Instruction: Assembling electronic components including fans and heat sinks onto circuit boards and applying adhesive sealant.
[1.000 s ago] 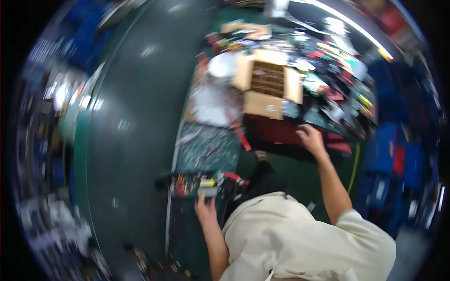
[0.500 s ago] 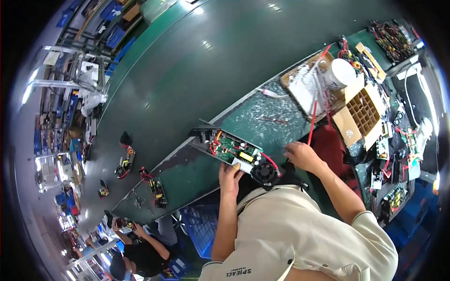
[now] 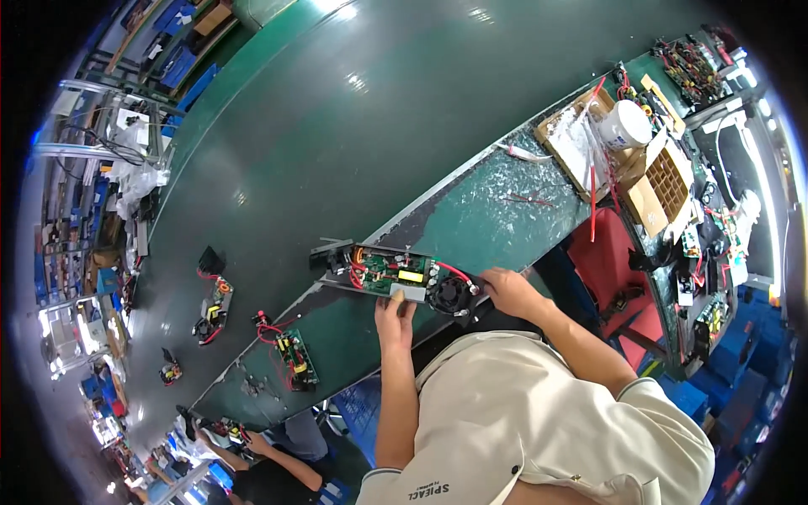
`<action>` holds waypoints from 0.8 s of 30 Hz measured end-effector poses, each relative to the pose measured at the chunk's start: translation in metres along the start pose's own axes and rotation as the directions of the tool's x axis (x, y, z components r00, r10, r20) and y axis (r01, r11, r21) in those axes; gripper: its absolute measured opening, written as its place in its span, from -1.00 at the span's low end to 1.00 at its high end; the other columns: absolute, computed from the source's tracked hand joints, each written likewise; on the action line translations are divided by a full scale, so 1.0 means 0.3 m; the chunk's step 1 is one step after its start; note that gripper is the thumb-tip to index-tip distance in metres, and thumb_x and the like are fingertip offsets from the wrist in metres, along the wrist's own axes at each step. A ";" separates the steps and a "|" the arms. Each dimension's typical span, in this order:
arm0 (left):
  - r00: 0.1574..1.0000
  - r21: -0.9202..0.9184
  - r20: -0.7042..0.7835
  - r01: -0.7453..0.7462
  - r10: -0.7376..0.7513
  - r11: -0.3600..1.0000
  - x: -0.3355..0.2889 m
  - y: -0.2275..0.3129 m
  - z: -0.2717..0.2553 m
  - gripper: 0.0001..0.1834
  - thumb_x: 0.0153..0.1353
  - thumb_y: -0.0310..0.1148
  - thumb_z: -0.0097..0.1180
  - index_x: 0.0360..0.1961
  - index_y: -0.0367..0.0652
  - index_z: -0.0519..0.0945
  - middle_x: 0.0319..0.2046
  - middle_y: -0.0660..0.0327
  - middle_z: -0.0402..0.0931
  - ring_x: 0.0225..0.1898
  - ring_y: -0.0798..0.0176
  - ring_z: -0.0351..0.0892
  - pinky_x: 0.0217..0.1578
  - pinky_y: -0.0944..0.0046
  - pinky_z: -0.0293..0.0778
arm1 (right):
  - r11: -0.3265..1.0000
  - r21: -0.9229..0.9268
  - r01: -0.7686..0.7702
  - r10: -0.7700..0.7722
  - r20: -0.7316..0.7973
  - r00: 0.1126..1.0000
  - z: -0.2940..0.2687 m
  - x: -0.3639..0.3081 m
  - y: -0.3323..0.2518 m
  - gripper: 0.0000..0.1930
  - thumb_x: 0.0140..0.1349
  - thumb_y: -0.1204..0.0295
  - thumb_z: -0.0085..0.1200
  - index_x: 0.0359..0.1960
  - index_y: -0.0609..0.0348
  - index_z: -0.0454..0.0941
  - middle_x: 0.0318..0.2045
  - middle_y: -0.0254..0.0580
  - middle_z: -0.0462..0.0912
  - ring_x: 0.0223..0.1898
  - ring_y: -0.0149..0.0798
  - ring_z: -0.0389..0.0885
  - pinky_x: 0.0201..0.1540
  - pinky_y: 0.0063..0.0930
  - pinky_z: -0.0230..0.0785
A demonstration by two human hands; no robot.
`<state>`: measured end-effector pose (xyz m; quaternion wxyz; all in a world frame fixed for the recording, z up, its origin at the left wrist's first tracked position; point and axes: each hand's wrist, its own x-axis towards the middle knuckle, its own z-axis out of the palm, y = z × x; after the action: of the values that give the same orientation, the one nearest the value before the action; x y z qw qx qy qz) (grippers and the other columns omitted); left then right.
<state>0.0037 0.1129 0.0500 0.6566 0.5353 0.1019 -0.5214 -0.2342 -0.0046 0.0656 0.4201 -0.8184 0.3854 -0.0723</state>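
Observation:
In front of my body lies an open metal housing with a green circuit board, red wires, a yellow transformer and a white block. My left hand grips its near edge, thumb over the white block. A round black fan on a dark end panel sits at the housing's right end. My right hand has its fingers closed at that panel's edge; the fingertips are partly hidden. Another dark end piece is at the housing's left end.
More circuit boards lie on the green bench to the left, where a co-worker's hands handle another. At the right are a cardboard tray, a white tub, a divided carton and a red chair.
My right hand has moved left and closed at the fan's panel. The housing has turned to lie more level across the view. The whole view has shifted slightly.

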 end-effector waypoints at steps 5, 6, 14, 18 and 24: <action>1.000 -0.129 -0.024 -0.014 0.011 0.992 -0.010 -0.055 -0.043 -0.39 0.11 -0.58 0.20 0.20 -0.14 0.27 0.03 0.18 0.42 0.03 0.14 0.50 -0.01 0.13 0.56 | 0.856 0.402 -0.324 0.249 0.228 0.941 -0.015 -0.009 -0.037 -0.56 0.28 0.54 -0.08 0.21 0.29 0.32 -0.14 -0.12 0.63 -0.17 -0.26 0.62 -0.07 -0.36 0.47; 0.999 -0.144 -0.045 -0.013 0.007 0.990 -0.020 -0.075 -0.036 -0.39 0.11 -0.58 0.20 0.20 -0.14 0.27 0.03 0.18 0.42 0.03 0.14 0.50 -0.01 0.13 0.56 | 0.858 0.391 -0.332 0.247 0.251 0.936 -0.024 -0.003 -0.006 -0.56 0.28 0.54 -0.08 0.21 0.29 0.32 -0.14 -0.12 0.63 -0.17 -0.26 0.62 -0.07 -0.36 0.47; 0.993 -0.063 -0.102 0.053 -0.059 0.997 -0.130 -0.187 0.032 -0.44 0.17 -0.54 0.19 0.18 -0.14 0.27 0.01 0.20 0.43 -0.05 0.29 0.54 -0.13 0.29 0.58 | 0.431 0.716 -0.549 0.294 0.464 0.836 -0.093 0.047 0.087 -0.60 0.34 0.37 -0.01 0.20 0.17 0.39 -0.22 -0.28 0.55 -0.32 -0.48 0.46 -0.25 -0.54 0.39; 0.981 0.257 -0.044 0.195 -0.190 0.947 -0.155 -0.210 0.005 -0.41 0.19 -0.45 0.21 0.21 -0.26 0.25 0.08 0.07 0.41 0.08 0.13 0.49 0.05 0.13 0.48 | 0.698 0.549 -0.458 0.317 0.337 0.887 -0.044 0.026 0.149 -0.65 0.30 0.51 0.03 0.12 0.24 0.45 -0.27 -0.30 0.58 -0.35 -0.49 0.47 -0.28 -0.61 0.37; 0.908 0.682 0.207 -0.400 0.364 0.612 -0.137 -0.077 -0.193 -0.52 0.23 -0.48 0.14 0.17 -0.35 0.39 0.01 0.06 0.52 0.04 0.16 0.53 0.01 0.23 0.48 | 0.707 0.607 -0.364 0.268 0.246 0.931 -0.007 -0.005 0.212 -0.67 0.31 0.47 0.01 0.10 0.22 0.47 -0.28 -0.34 0.60 -0.37 -0.54 0.43 -0.36 -0.65 0.30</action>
<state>-0.0080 0.1860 0.0410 0.4963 0.7430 -0.2391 -0.3802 -0.2723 -0.0272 0.0199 0.7067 -0.5488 0.4411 -0.0694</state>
